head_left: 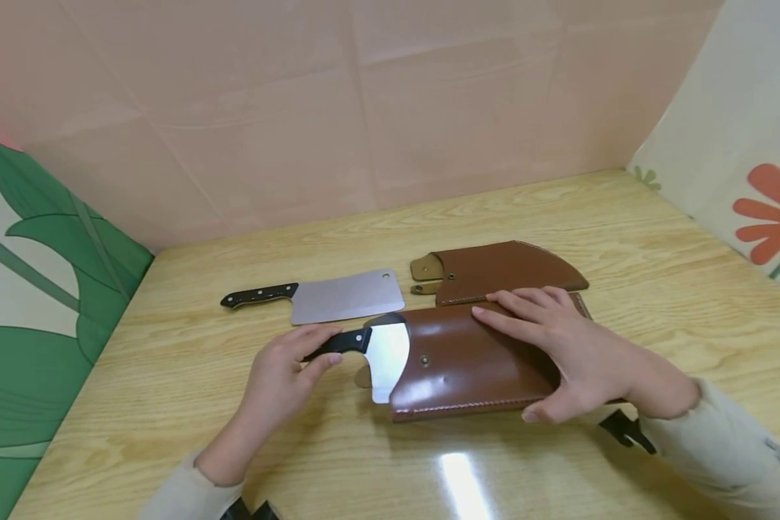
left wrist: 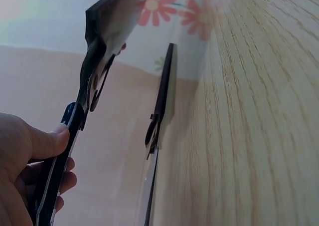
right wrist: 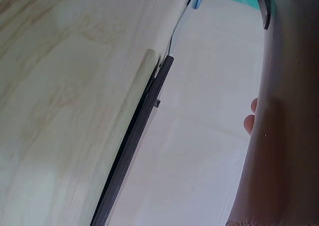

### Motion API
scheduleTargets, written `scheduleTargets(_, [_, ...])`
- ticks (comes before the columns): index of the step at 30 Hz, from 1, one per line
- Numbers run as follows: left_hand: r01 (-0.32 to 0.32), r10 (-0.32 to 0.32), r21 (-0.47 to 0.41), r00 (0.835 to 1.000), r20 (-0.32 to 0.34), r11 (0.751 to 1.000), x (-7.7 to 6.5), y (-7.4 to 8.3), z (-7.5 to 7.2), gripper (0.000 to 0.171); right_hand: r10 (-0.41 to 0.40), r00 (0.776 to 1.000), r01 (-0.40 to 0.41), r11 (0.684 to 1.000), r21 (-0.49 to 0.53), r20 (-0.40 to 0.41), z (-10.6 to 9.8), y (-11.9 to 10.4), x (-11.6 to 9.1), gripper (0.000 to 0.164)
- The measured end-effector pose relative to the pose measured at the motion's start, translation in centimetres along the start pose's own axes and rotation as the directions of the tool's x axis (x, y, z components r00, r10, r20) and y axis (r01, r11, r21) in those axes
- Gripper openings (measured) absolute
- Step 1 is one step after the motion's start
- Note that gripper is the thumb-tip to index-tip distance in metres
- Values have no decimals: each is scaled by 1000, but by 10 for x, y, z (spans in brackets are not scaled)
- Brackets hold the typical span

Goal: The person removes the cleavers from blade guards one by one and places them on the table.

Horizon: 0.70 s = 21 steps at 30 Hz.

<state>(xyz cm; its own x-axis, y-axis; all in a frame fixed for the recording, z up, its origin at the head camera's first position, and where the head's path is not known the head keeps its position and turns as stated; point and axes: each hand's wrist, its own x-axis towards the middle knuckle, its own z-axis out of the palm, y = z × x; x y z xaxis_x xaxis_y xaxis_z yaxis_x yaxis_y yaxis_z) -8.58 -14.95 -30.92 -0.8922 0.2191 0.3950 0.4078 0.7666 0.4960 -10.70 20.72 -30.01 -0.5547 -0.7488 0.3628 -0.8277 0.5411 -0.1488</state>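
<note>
My left hand [head_left: 286, 375] pinches the black handle [head_left: 341, 343] of a cleaver [head_left: 387, 361], thumb on the near side. Most of that cleaver's blade is hidden inside a glossy brown leather sheath [head_left: 455, 354] with a snap stud near its mouth. Across the sheath my right hand [head_left: 565, 347] grips, fingers spread over its top toward the far edge and thumb at the near edge. The left wrist view shows sheathed cleaver and handle [left wrist: 57, 168] tilted and raised above the tabletop. In the right wrist view, the sheath's brown side [right wrist: 289, 136] fills the right.
A second cleaver [head_left: 347, 296] with a black riveted handle lies flat behind my left hand. To its right is another brown sheath [head_left: 507, 271], its snap strap undone. All lie on a wood-grain table [head_left: 169, 383] before a pink backdrop [head_left: 266, 108].
</note>
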Motion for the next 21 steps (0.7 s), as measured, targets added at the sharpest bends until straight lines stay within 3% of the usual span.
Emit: scheduleTargets(21, [61, -61, -10, 998, 32, 998, -2, -3, -3, 30, 5, 1000, -6, 1000, 18, 13, 1, 3, -3, 109])
